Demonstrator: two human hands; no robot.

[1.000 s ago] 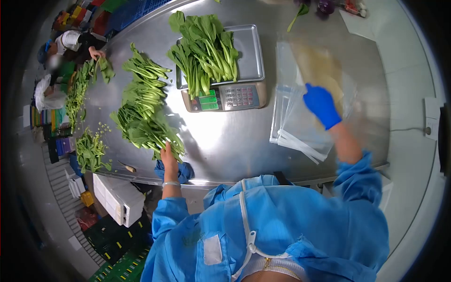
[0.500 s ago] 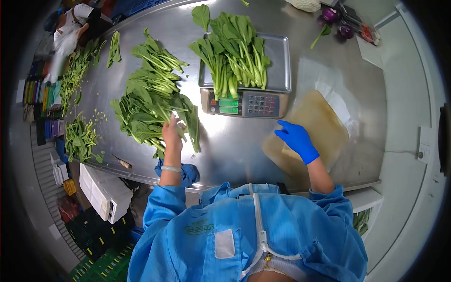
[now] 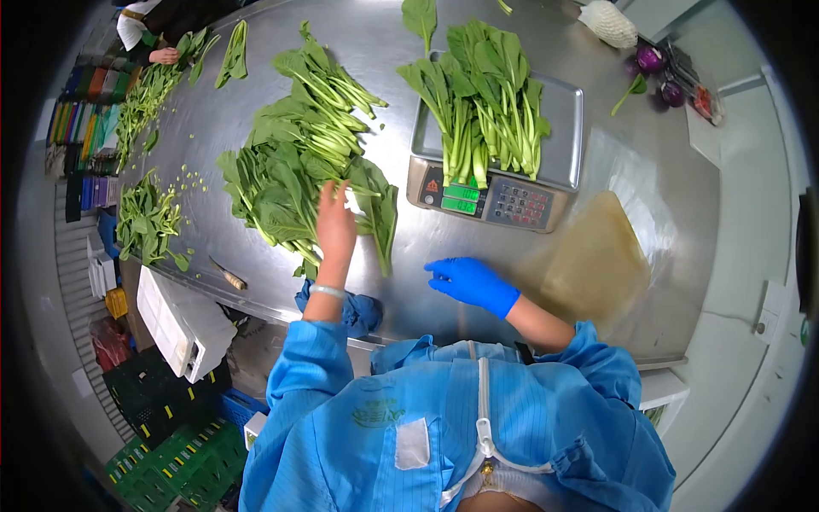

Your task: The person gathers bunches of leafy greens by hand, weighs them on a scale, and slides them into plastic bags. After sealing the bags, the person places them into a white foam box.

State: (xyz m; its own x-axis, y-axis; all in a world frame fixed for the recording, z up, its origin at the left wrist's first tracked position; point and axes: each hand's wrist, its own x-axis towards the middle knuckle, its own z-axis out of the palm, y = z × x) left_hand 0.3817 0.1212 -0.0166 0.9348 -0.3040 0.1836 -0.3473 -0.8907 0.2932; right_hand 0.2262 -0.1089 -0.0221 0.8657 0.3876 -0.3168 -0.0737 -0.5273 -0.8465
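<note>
My bare left hand point(image 3: 336, 218) lies over the right edge of the pile of leafy greens point(image 3: 277, 192), its fingers apart and slightly blurred, beside a broad leaf point(image 3: 380, 218). My right hand point(image 3: 473, 283), in a blue glove, is above the bare steel in front of the scale point(image 3: 486, 196). Its index finger and thumb point left, and nothing shows between them. A bunch of greens point(image 3: 486, 102) rests on the scale's metal tray point(image 3: 559, 128), stems towards me, above the lit green display.
Steel table point(image 3: 409, 316) with a knife point(image 3: 229, 276), blue cloth point(image 3: 363, 314), trimmed greens point(image 3: 147, 224) and a yellowish board point(image 3: 601, 256). Purple vegetables point(image 3: 651, 59) and a netted white item point(image 3: 607, 23) stand at back right. Another person's hand point(image 3: 165, 55) touches greens at back left.
The view has shifted, so table items appear further right. My right hand has moved left, away from the board. My left hand remains by the greens pile. The other person's hand is now at the far greens.
</note>
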